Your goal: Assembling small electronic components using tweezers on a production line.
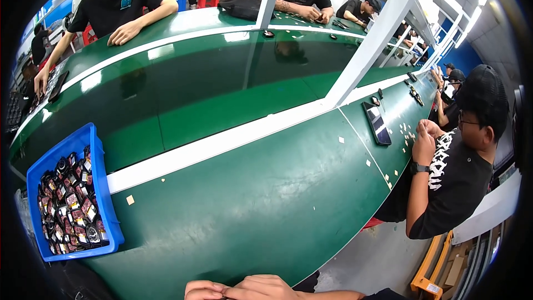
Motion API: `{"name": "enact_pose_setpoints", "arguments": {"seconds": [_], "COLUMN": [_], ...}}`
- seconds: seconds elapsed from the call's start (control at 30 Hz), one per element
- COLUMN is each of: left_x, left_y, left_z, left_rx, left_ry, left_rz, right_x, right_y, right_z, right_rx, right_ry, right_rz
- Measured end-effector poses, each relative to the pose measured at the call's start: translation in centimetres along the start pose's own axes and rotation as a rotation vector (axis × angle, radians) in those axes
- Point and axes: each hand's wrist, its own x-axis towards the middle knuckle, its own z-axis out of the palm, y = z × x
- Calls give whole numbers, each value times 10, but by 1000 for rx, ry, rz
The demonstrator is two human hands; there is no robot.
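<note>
Resting close together at the lower edge: left hand (204,289) and right hand (261,287), fingers curled, touching each other, whatever is between them hidden. Sitting well apart to the left on the green table (250,200): blue tray (105,200) full of small dark parts (69,205). Lying scattered: small pale squares (130,200). Working alongside on the right: person in black shirt (455,178), hands raised near dark flat device (377,123).
</note>
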Motion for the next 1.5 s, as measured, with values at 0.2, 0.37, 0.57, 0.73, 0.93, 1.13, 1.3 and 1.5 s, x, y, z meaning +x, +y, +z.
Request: {"name": "enact_pose_setpoints", "arguments": {"seconds": [0.2, 0.37, 0.57, 0.73, 0.93, 1.13, 1.3, 1.5], "left_x": [-1, 2, 4, 3, 1, 0, 5, 3], "left_y": [7, 3, 7, 8, 5, 4, 3, -11], "left_z": [3, 1, 3, 3, 1, -1, 1, 1], "left_rx": [64, 101, 139, 136, 120, 119, 153, -96], "left_ry": [5, 8, -3, -9, 1, 1, -47, -27], "left_rz": [24, 40, 71, 73, 63, 46, 117, 67], "right_x": [1, 4, 3, -1, -1, 1, -1, -5], "right_y": [-5, 0, 0, 0, -1, -2, -3, 0], "right_z": [-3, 0, -1, 0, 1, 1, -3, -13], "right_rx": [-28, -29, -41, -46, -38, -10, 83, 201], "right_ry": [23, 22, 22, 15, 8, 20, 12, 158], "right_rz": [-12, -19, -28, -35, -25, -12, 74, 164]}}
